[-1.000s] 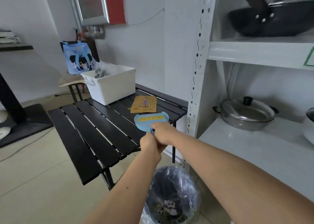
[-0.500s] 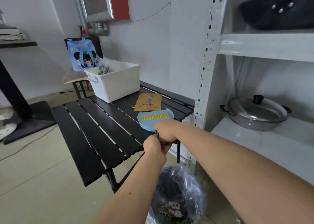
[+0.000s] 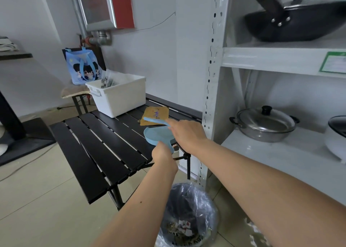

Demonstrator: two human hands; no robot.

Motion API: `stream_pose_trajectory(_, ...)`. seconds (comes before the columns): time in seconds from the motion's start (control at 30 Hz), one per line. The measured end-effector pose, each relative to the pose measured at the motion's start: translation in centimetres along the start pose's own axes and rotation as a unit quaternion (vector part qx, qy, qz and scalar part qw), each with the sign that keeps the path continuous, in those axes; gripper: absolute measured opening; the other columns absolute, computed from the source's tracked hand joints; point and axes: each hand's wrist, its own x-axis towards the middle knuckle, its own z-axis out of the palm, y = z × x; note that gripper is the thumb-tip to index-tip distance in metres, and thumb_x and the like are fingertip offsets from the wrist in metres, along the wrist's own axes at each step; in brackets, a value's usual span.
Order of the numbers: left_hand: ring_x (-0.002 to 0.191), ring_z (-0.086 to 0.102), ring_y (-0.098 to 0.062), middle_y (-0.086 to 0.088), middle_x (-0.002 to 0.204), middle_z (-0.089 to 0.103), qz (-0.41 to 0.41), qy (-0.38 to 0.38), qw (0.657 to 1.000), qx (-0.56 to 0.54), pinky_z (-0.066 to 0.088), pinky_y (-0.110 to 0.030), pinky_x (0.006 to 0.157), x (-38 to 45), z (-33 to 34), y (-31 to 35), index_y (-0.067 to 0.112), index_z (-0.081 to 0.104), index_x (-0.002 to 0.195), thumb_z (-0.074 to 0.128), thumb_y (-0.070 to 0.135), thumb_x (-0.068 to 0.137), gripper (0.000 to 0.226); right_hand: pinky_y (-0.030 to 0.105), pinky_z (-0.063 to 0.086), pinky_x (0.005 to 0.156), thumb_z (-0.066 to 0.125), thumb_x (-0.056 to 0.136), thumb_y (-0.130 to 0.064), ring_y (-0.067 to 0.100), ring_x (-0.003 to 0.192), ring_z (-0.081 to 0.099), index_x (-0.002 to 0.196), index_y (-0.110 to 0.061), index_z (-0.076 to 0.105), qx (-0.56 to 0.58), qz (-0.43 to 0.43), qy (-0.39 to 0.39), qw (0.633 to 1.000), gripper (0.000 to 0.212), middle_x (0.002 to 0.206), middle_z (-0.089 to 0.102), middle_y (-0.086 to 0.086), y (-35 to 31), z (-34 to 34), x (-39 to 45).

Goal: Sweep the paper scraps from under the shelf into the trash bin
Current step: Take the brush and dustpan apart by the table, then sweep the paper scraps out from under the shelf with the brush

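My left hand (image 3: 163, 154) grips the handle of a small light-blue dustpan (image 3: 156, 135), which rests over the near right corner of the black slatted table (image 3: 97, 143). My right hand (image 3: 188, 134) holds a thin light-blue brush (image 3: 155, 120), lifted just above and behind the pan. Below my arms stands the trash bin (image 3: 189, 216), lined with a clear bag, with paper scraps (image 3: 182, 228) at its bottom. The white metal shelf (image 3: 211, 97) rises at the right. A few pale scraps (image 3: 252, 228) lie on the floor at its foot.
On the table sit a white plastic tub (image 3: 119, 95) and a tan pouch (image 3: 156, 113). A blue tote bag (image 3: 83, 68) stands on a stool behind. The shelf holds a lidded steel pot (image 3: 264, 124), a black wok (image 3: 294, 22) and a white pot (image 3: 337, 136). A dark table base (image 3: 22, 134) is at left.
The brush has come off the dustpan: my right hand has lifted it up and back, while my left hand keeps the pan's handle. The view has shifted closer to the table.
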Motion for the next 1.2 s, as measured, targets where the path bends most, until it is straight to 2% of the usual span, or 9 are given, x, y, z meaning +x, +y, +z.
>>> stream_pose_trajectory(0.07,0.089,0.052,-0.024,-0.010,0.105,0.059,0.073,0.055,0.991,0.098,0.044,-0.033,0.079,-0.5,0.3,0.1,0.009,0.053,0.117,0.038,0.020,0.096,0.028,0.031,0.035,0.060,0.038,0.099,-0.015,0.031,0.076,0.059,0.130,-0.022,0.045,0.011,0.000,0.021,1.000,0.033,0.088,0.065,0.007,0.2,-1.0,-0.8)
stream_pose_trajectory(0.17,0.127,0.043,-0.030,-0.012,0.137,0.049,0.201,0.119,0.947,0.220,0.036,-0.047,0.107,-2.6,1.4,0.5,0.009,0.050,0.134,0.036,0.028,0.097,0.044,0.031,0.037,0.060,0.036,0.099,-0.017,0.033,0.082,0.063,0.126,-0.020,0.046,0.039,0.003,0.039,0.999,0.029,0.095,0.067,0.008,0.4,-2.8,-2.3)
stream_pose_trajectory(0.23,0.119,0.048,-0.029,-0.013,0.132,0.053,0.231,0.056,0.951,0.199,0.040,-0.045,0.103,-5.2,2.4,0.7,0.008,0.054,0.127,0.033,0.029,0.100,0.040,0.033,0.044,0.063,0.040,0.096,-0.018,0.034,0.087,0.065,0.120,-0.020,0.048,0.053,0.011,0.046,0.997,0.025,0.097,0.068,0.008,0.5,-4.2,-3.6)
stream_pose_trajectory(0.33,0.086,0.056,-0.025,-0.009,0.090,0.064,0.174,-0.090,0.974,0.117,0.046,-0.033,0.075,-9.4,3.5,0.5,0.008,0.058,0.098,0.034,0.028,0.101,0.031,0.035,0.050,0.071,0.042,0.093,-0.019,0.033,0.092,0.066,0.124,-0.027,0.049,0.062,0.018,0.053,0.997,0.032,0.104,0.067,0.005,1.0,-6.3,-6.2)
stream_pose_trajectory(0.47,0.061,0.053,-0.019,-0.006,0.069,0.056,0.124,-0.145,0.975,0.117,0.043,-0.027,0.057,-12.6,4.2,-0.3,0.010,0.054,0.071,0.048,0.025,0.099,0.032,0.031,0.038,0.066,0.038,0.095,-0.020,0.031,0.098,0.063,0.127,-0.027,0.051,0.076,0.050,0.068,0.993,0.035,0.108,0.062,0.006,2.4,-8.8,-10.1)
stream_pose_trajectory(0.73,0.055,0.051,-0.018,-0.007,0.065,0.055,0.040,-0.230,0.961,0.146,0.042,-0.025,0.052,-17.0,5.4,-6.7,0.007,0.054,0.067,0.054,0.003,0.091,0.024,0.035,0.042,0.073,0.040,0.097,-0.033,0.029,0.107,0.058,0.118,-0.012,0.053,0.105,0.163,0.070,0.979,0.032,0.119,0.060,0.009,5.1,-12.1,-19.9)
stream_pose_trajectory(0.93,0.066,0.059,-0.015,-0.005,0.077,0.065,-0.026,-0.308,0.925,0.220,0.047,-0.028,0.059,-20.4,6.9,-12.6,0.008,0.064,0.086,0.059,0.008,0.090,0.006,0.034,0.037,0.066,0.036,0.096,-0.023,0.035,0.096,0.062,0.118,-0.010,0.041,0.158,0.318,0.054,0.933,0.025,0.111,0.064,0.013,8.5,-12.8,-24.2)
stream_pose_trajectory(1.07,0.078,0.065,-0.019,-0.007,0.090,0.070,-0.051,-0.330,0.910,0.247,0.052,-0.030,0.068,-20.7,8.3,-16.8,0.005,0.066,0.110,0.063,0.011,0.087,0.024,0.037,0.042,0.071,0.032,0.094,-0.018,0.035,0.100,0.061,0.107,-0.011,0.042,0.193,0.399,0.033,0.896,0.017,0.112,0.063,0.014,11.2,-11.4,-26.2)
stream_pose_trajectory(1.2,0.067,0.057,-0.016,-0.004,0.079,0.062,-0.047,-0.310,0.908,0.277,0.044,-0.027,0.059,-20.1,8.9,-19.8,0.010,0.061,0.089,0.053,0.017,0.093,0.012,0.035,0.039,0.075,0.028,0.095,-0.016,0.035,0.105,0.060,0.118,-0.011,0.046,0.224,0.451,0.016,0.864,0.030,0.118,0.062,0.013,13.3,-9.1,-28.5)
